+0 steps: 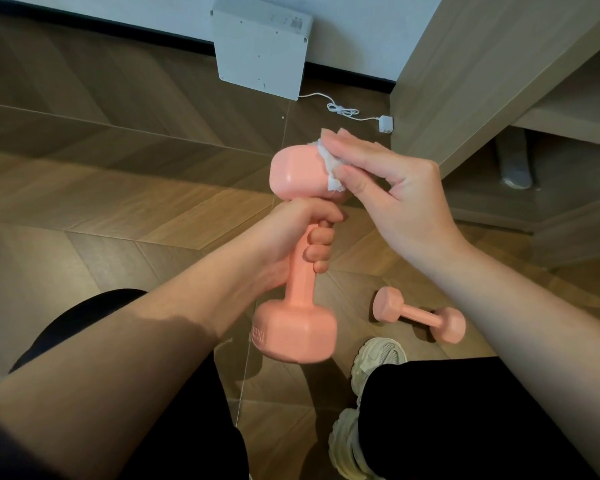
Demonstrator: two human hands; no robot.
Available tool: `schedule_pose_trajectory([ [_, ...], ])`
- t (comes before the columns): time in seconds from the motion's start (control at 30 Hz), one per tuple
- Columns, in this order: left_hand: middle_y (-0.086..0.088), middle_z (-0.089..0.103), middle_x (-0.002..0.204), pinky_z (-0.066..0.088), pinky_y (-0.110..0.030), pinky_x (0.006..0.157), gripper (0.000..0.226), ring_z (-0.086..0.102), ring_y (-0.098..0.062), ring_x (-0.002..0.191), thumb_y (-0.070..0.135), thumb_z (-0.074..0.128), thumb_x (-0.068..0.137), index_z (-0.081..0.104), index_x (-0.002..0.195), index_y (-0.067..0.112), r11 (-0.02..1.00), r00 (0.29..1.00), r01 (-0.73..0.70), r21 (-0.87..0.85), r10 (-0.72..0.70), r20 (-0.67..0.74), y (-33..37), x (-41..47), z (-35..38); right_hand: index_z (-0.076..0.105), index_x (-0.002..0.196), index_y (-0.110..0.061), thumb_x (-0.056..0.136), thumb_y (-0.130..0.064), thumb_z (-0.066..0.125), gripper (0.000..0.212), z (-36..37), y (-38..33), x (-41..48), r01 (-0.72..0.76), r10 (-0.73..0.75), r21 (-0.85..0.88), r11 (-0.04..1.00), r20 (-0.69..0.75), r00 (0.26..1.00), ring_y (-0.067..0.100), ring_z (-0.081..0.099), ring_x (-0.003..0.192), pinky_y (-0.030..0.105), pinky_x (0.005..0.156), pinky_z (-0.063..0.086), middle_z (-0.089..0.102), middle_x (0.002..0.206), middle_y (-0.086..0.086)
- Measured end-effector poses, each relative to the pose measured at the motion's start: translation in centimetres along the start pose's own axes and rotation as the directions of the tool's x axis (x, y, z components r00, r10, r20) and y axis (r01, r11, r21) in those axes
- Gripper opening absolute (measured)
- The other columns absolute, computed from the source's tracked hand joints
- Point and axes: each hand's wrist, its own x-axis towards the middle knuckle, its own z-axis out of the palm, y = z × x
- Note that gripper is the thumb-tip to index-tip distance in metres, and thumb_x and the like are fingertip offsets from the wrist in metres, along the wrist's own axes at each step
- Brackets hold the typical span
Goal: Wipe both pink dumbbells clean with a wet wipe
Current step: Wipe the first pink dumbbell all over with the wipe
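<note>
I hold a pink dumbbell (300,271) nearly upright in front of me. My left hand (302,233) is wrapped around its handle just under the upper head. A crumpled white wet wipe (328,164) is pressed against the right side of that upper head by my right hand (385,188), thumb and fingers pinching it. A second pink dumbbell (418,315) lies on its side on the wooden floor to the lower right, apart from both hands.
My legs in black trousers and a pale sneaker (374,358) fill the bottom of the view. A white flat box (260,50) leans against the wall, its cable and plug (385,124) on the floor. A wooden desk (499,81) stands at right.
</note>
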Motion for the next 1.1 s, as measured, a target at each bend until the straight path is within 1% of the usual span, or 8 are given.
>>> schedule_pose_trajectory([
  [0.17,0.006,0.029,0.038,0.031,-0.017,0.037,0.035,0.027,-0.007,0.030,0.010,0.048,0.088,0.033,0.058,0.019,0.999,0.995,-0.022,-0.045,0.026,0.094,0.5,-0.4,-0.2,0.057,0.128,-0.021,0.098,-0.015,0.056,0.031,-0.3,-0.3,0.3,-0.068,0.071,0.084,0.994,-0.042,0.997,0.003,0.054,0.125,0.031,0.107,0.044,0.062,0.127,-0.008],
  [0.3,0.003,0.029,0.041,0.029,-0.022,0.041,0.039,0.027,-0.011,0.033,0.008,0.054,0.089,0.038,0.055,0.018,0.988,0.991,-0.127,0.093,0.130,-0.030,0.3,-0.2,-0.5,0.059,0.124,-0.023,0.100,-0.017,0.051,0.026,-0.3,-0.8,0.6,-0.268,0.272,0.215,0.939,0.013,0.962,-0.013,0.060,0.096,0.011,0.084,0.046,0.067,0.107,-0.018],
  [0.5,-0.004,0.037,0.046,0.030,-0.025,0.044,0.031,0.033,-0.013,0.037,0.002,0.060,0.087,0.049,0.060,0.011,0.873,0.883,-0.280,0.399,0.397,-0.249,0.3,-0.3,-0.2,0.071,0.087,-0.029,0.102,-0.022,0.047,0.029,0.1,-1.8,0.9,-0.560,0.584,0.404,0.724,0.074,0.808,0.009,0.050,0.072,0.043,0.099,0.049,0.057,0.062,-0.008],
  [0.67,-0.003,0.037,0.046,0.032,-0.025,0.043,0.018,0.035,-0.014,0.038,0.001,0.058,0.085,0.053,0.071,0.010,0.908,0.842,-0.284,0.308,0.390,-0.373,0.1,0.1,-0.2,0.072,0.088,-0.009,0.101,-0.025,0.049,0.032,0.6,-2.4,0.5,-0.518,0.526,0.271,0.811,0.045,0.849,0.029,0.062,0.097,0.040,0.101,0.042,0.065,0.101,0.027],
  [0.77,-0.005,0.035,0.048,0.031,-0.026,0.044,0.018,0.033,-0.015,0.038,0.000,0.057,0.085,0.051,0.072,0.009,0.921,0.861,-0.260,0.291,0.357,-0.362,-0.3,0.2,0.1,0.074,0.104,-0.024,0.100,-0.025,0.051,0.023,0.7,-2.1,0.6,-0.573,0.585,0.267,0.775,0.040,0.810,0.010,0.065,0.095,0.030,0.099,0.049,0.073,0.098,0.003],
  [0.87,-0.006,0.037,0.048,0.030,-0.026,0.044,0.013,0.034,-0.015,0.037,0.000,0.058,0.085,0.054,0.075,0.006,0.908,0.862,-0.253,0.335,0.368,-0.348,-0.6,0.2,0.3,0.072,0.114,-0.021,0.101,-0.019,0.049,0.027,0.5,-1.5,0.8,-0.605,0.627,0.319,0.730,0.040,0.778,0.002,0.061,0.088,0.037,0.105,0.047,0.070,0.088,-0.012],
  [1.03,-0.005,0.038,0.048,0.034,-0.028,0.046,0.003,0.036,-0.016,0.039,0.002,0.057,0.084,0.057,0.083,0.005,0.918,0.827,-0.288,0.272,0.381,-0.414,-0.1,0.6,0.0,0.070,0.094,-0.024,0.102,-0.016,0.047,0.025,0.7,-2.6,0.4,-0.523,0.540,0.358,0.773,0.061,0.840,0.026,0.053,0.112,0.011,0.090,0.044,0.063,0.117,0.027],
  [1.1,-0.001,0.036,0.045,0.033,-0.026,0.044,0.012,0.034,-0.015,0.038,0.002,0.056,0.085,0.052,0.077,0.009,0.930,0.859,-0.282,0.234,0.353,-0.370,0.1,0.5,-0.1,0.070,0.105,-0.025,0.102,-0.015,0.048,0.025,0.5,-2.5,0.5,-0.533,0.554,0.364,0.764,0.053,0.831,0.026,0.052,0.112,0.015,0.094,0.045,0.061,0.119,0.025],
])
